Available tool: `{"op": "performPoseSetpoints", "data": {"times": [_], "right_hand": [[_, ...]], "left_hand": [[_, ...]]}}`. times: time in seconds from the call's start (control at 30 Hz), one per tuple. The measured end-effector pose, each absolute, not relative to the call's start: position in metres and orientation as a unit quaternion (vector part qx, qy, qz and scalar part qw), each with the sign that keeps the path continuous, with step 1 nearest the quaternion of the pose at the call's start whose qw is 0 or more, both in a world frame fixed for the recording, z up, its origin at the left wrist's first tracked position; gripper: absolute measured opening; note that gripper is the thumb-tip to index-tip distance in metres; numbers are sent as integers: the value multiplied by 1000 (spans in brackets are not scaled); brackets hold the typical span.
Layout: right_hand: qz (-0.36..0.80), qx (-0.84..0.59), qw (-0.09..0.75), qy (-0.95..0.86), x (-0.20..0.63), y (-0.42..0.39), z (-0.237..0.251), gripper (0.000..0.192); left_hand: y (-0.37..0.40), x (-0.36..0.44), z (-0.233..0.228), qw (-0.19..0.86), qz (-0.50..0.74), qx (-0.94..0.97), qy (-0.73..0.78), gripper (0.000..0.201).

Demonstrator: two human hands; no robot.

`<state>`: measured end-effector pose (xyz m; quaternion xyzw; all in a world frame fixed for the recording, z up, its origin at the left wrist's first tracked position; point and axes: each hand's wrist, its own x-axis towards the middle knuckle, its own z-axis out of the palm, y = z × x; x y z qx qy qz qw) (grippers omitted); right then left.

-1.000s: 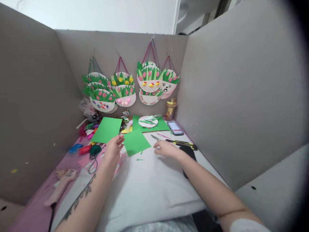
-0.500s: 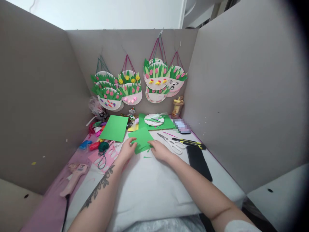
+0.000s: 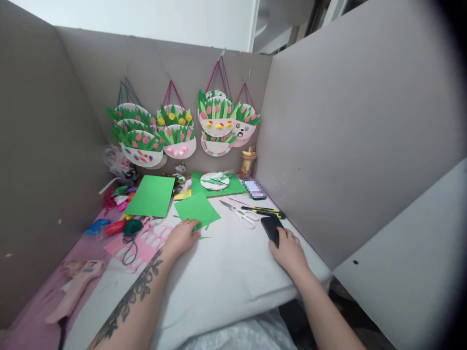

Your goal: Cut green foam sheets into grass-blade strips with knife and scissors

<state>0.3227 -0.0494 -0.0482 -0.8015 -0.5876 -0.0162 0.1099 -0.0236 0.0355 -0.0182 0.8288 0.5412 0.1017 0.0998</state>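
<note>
From where I stand, the green square of paper (image 3: 199, 209) lies on the white-covered tabletop (image 3: 233, 272) just beyond the left hand (image 3: 183, 239), its near edge running in under the fingers. That hand is palm down, the fingers loosely bent and close together over the paper's edge; I can't tell whether it pinches the sheet or simply rests there. A thin green scrap (image 3: 206, 237) lies just to the right of it. The right hand (image 3: 290, 249), well apart on the other side, has closed partway around the near end of a black phone (image 3: 271, 228), thumb along one edge and fingers bent over the top, with the far end showing. Between the paper and the phone, a little farther back, sit white-handled scissors (image 3: 242, 215), blades parted slightly and pointing away (the yellow-and-black cutters (image 3: 264, 212) lie just behind the phone). A larger green sheet (image 3: 151, 196) is beyond the left hand, past the dark green yarn (image 3: 132, 227), and a pink cut-out sheet (image 3: 148, 245) spreads beside the left forearm. Farther back, a white plate (image 3: 205, 182) rests on more green paper (image 3: 235, 188).
</note>
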Motion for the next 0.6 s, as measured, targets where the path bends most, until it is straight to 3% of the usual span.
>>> {"op": "performPoseSetpoints", "data": {"times": [0.33, 0.6], "right_hand": [[-65, -783, 157, -598, 362, -48, -67, 47], [-15, -739, 115, -664, 352, -34, -54, 50]], "left_hand": [[39, -26, -22, 124, 106, 817, 553, 41], [30, -14, -15, 88, 119, 780, 608, 21]]}}
